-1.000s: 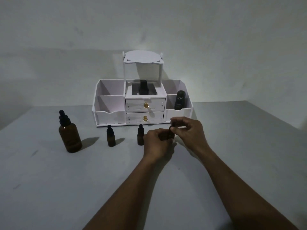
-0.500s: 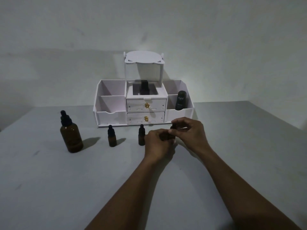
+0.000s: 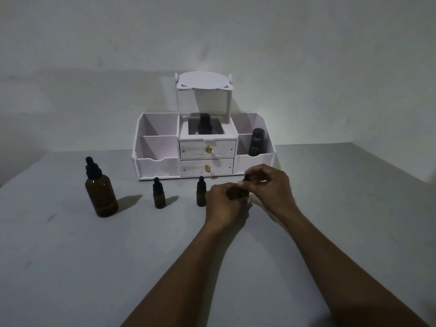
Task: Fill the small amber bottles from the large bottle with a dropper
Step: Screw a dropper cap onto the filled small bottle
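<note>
A large amber bottle (image 3: 101,192) with a black dropper cap stands upright at the left of the grey table. Two small amber bottles (image 3: 159,197) (image 3: 200,195) with black dropper caps stand in a row to its right. A third small amber bottle (image 3: 245,191) is mostly hidden between my hands. My left hand (image 3: 223,202) grips its body near the table. My right hand (image 3: 269,185) pinches its black cap from above.
A white desk organiser (image 3: 160,165) with two drawers, side compartments and a small mirror stands at the back. A black tube (image 3: 257,145) sits in its right compartment and another dark bottle (image 3: 204,125) in its middle slot. Behind it rises a wall.
My hands have stayed at the small bottle; the right fingers have shifted slightly around its cap. The other bottles have not moved.
</note>
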`<state>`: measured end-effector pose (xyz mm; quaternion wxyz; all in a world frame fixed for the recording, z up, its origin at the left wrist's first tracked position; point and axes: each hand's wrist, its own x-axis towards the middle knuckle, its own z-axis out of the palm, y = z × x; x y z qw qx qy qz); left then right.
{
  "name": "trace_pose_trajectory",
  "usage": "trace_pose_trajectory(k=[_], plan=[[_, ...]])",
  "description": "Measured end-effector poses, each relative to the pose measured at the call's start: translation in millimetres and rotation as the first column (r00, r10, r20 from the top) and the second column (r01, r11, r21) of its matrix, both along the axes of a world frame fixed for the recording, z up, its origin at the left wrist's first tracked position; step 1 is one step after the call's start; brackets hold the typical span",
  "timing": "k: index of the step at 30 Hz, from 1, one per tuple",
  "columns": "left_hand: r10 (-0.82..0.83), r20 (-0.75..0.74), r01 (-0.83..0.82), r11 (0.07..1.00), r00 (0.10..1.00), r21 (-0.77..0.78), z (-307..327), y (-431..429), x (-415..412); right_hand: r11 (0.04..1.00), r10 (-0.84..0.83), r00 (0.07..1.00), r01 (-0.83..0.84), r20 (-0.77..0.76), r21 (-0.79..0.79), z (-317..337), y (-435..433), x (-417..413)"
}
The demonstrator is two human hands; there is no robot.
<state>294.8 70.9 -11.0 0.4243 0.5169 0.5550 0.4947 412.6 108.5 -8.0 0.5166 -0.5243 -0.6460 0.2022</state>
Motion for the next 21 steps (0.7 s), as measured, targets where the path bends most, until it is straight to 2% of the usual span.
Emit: trace_pose_trajectory(k=[8,14,17,21], plan=[[-0.004,0.017,0.005,1.0,1.0,-0.013,-1.0,-0.5,-0.6,1.0,0.013,1.0,-0.013,0.028,0.01,0.2,-2.5,1.5],[-0.014,-0.009,0.014,1.0,1.0,-0.012,0.4,-1.7,0.2,1.0,-0.013,1.0,0.013,-0.028,0.02,-0.3,0.2,-1.2],[-0.016,0.028,0.017,0.999,0.999,-0.034,0.3,-1.5,0.6,1.0,0.015,1.0,-0.015,-0.015,0.014,-0.7,-1.2,0.5],[-0.013,0.077,0.016,0.999,0.997,-0.039,1.6,-0.9,-0.1,1.0,-0.027,1.0,0.027,0.008,0.001,-1.8,0.6,0.0]])
